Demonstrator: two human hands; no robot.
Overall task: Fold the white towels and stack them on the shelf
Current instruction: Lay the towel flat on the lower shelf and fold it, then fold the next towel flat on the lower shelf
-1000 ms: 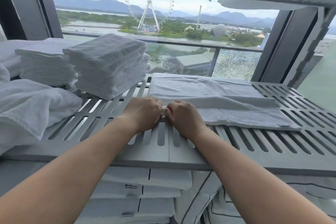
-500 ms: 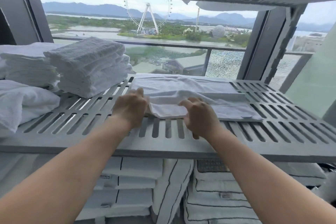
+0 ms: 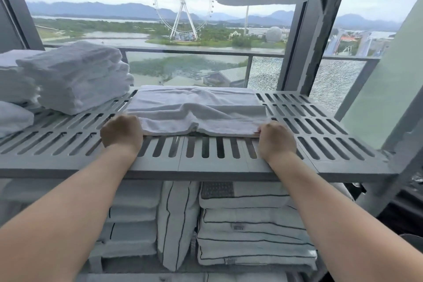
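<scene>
1. Terry-cloth stack of folded towels (image 3: 77,75) sits at the left of the slatted shelf (image 3: 320,135), well apart from the working area, probably parked there so new pieces can be added on top.
2. Left hand (image 3: 121,133), grip closed on the near left corner of the white towel (image 3: 196,110), knuckles resting on the shelf slats.
3. White towel lying across the middle of the shelf, already doubled lengthwise, its near edge slightly rumpled at the centre; it is judged to be mid-fold, held at both ends to keep the edge taut and square.
4. Right hand (image 3: 275,142), grip closed on the near right corner, level with the other hand.
5. Lower shelf: striped folded linens (image 3: 251,231) stored beneath, not involved in this step.
</scene>
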